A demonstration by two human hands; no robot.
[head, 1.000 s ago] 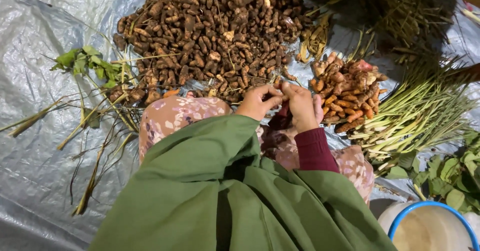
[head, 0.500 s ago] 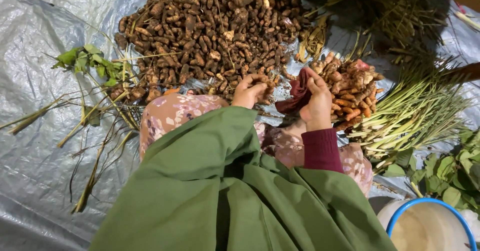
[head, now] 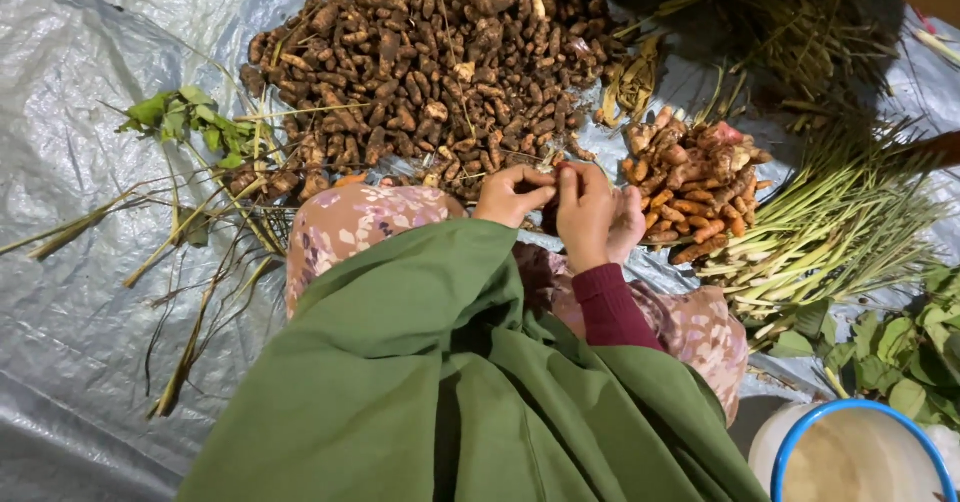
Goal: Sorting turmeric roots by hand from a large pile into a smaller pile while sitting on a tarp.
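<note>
- Down on the grey tarp (head: 90, 112), the left hand (head: 512, 196) and right hand (head: 592, 212) meet just in front of the big brown root pile (head: 430, 62), fingers pinched together on one small root I can barely see.
- Looks light, hard and knobbly, probably dirt-dusted; best pinched by its ends.
- Cleaner orange roots (head: 690, 187) sit just right of the hands, cut stalks (head: 840, 232) beyond.
- Open tarp on the left; blue-rimmed bowl (head: 860, 452) crowds the right.
</note>
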